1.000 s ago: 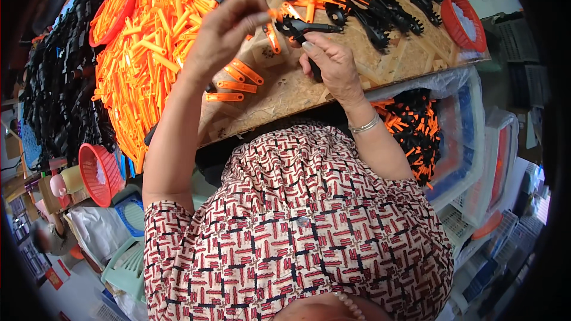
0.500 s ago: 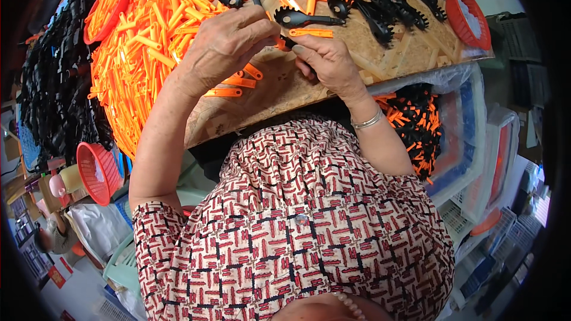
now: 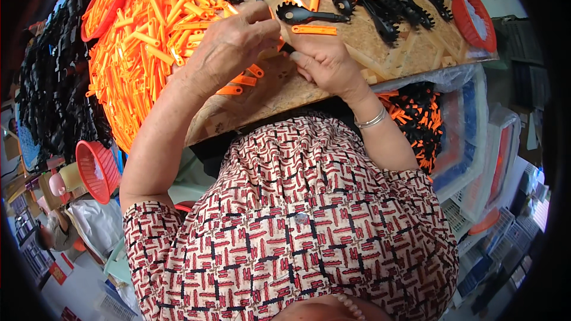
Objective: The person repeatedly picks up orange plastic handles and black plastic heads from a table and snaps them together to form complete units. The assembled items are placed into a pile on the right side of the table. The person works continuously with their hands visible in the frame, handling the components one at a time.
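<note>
Both my hands meet over the near part of the table. My left hand [image 3: 235, 41] is closed, its fingertips at a small orange handle piece [image 3: 281, 42] that is mostly hidden. My right hand [image 3: 328, 64] pinches a short black utensil shaft [image 3: 288, 49] against that orange end. Just beyond them a black pasta server [image 3: 306, 15] lies flat, with an orange handle [image 3: 314, 30] in front of it. Several loose orange handles [image 3: 242, 79] lie beneath my left wrist. A large heap of orange handles [image 3: 134, 53] covers the table's left side.
Black pasta servers [image 3: 380, 21] lie at the back right, beside a red basket [image 3: 474, 19]. Another red basket [image 3: 106, 9] sits on the orange heap, and a third [image 3: 98, 172] stands lower left. Black parts [image 3: 56, 83] pile far left. A lined crate [image 3: 461, 113] holds orange-and-black pieces below the table edge [image 3: 428, 71].
My hands stay together, closed around the same small pieces. The right fingers have curled in further, and the left hand has shifted slightly. The view has moved a little.
</note>
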### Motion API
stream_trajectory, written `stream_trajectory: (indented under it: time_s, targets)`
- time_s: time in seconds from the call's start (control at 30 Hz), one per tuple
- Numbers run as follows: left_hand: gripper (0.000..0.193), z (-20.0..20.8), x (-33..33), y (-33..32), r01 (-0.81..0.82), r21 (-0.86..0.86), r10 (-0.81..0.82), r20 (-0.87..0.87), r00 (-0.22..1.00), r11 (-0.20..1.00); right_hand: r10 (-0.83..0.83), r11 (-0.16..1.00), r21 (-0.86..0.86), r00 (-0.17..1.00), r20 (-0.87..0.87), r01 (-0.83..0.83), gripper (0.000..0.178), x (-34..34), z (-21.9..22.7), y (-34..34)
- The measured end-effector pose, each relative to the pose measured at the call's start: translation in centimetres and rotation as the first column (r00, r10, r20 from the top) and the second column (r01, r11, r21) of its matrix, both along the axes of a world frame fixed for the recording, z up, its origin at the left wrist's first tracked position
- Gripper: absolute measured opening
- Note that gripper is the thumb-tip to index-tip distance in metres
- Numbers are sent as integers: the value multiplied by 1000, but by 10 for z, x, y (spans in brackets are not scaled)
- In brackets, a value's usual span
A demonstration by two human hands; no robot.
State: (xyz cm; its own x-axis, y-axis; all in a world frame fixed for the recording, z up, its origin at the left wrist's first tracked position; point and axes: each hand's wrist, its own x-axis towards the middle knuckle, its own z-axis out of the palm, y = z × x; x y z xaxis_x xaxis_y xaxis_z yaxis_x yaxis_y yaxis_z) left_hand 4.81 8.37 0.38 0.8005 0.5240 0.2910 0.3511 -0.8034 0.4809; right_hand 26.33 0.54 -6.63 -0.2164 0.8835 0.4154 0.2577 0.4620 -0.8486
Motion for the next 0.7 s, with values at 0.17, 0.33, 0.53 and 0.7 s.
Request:
stream_trajectory:
  time_s: [0.17,0.33,0.53,0.7]
  targets:
    - [9,-14,-9,-19,-95,-5,95,-13,995,995,23,990,-141,999,-27,-27,22,1,-6,-3]
    - [10,-8,0,-25,-137,70,136,16,991,988,33,762,-608,952,-306,-222,18,13,15,-3]
    - [23,-4,-3,6,-200,-300,296,317,901,933,-270,963,44,959,87,267,12,16,18,-1]
    - [25,-35,-5,37,-539,-153,560,181,808,828,-696,718,455,539,474,527,25,71,42,16]
